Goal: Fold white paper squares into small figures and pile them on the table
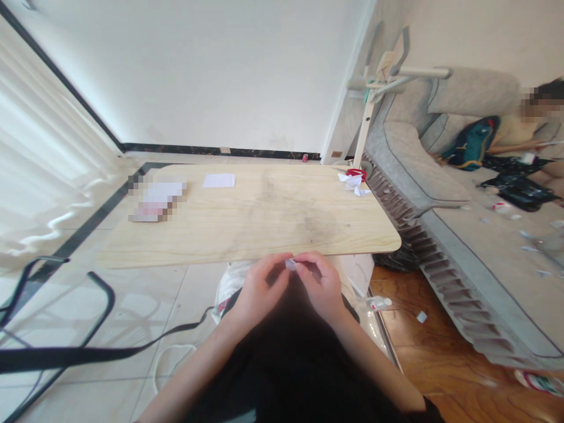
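Between my two hands, just off the near edge of the wooden table [247, 235], is a small folded piece of white paper [291, 264]. My left hand [267, 282] pinches its left side with thumb and fingers. On the other side my right hand [321, 282] grips it the same way, fingertips nearly meeting. Much of the paper is hidden by the fingers. At the table's far right corner lie folded white paper pieces [352, 182] beside red-handled scissors [356, 174].
A flat white sheet [219, 180] and a blurred-out stack [158, 200] lie on the table's left part. Right of the table stands a grey sofa [440, 158], where a person sits near a teal backpack [473, 141]. A black chair frame [103, 294] is at left.
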A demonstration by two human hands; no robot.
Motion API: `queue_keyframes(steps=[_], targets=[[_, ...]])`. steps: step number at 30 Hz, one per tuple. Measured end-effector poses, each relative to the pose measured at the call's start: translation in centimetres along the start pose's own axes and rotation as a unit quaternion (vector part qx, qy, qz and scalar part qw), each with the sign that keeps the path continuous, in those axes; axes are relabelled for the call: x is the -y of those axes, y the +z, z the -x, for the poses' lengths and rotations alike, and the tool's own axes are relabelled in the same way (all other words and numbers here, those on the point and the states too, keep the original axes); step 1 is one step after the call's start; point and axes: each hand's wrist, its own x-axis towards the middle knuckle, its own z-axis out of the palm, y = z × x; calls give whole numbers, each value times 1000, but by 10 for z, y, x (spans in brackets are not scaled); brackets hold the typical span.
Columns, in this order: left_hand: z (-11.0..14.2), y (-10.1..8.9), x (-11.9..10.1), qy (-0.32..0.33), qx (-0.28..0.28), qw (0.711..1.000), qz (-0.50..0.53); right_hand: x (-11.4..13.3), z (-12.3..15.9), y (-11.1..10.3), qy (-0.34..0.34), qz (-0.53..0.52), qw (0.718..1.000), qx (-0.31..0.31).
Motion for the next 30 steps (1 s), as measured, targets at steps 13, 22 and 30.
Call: queue_keyframes(steps=[13, 22, 30], targets=[[0, 1, 8, 7, 1, 1000, 23, 2, 0, -2, -42, 29, 998, 21], [-3, -1, 0, -80, 33, 994, 64, -2, 0, -1, 73, -21, 997, -6], [-3, -3, -1, -80, 53, 995, 33, 3, -3, -1, 127, -119, 984, 29]])
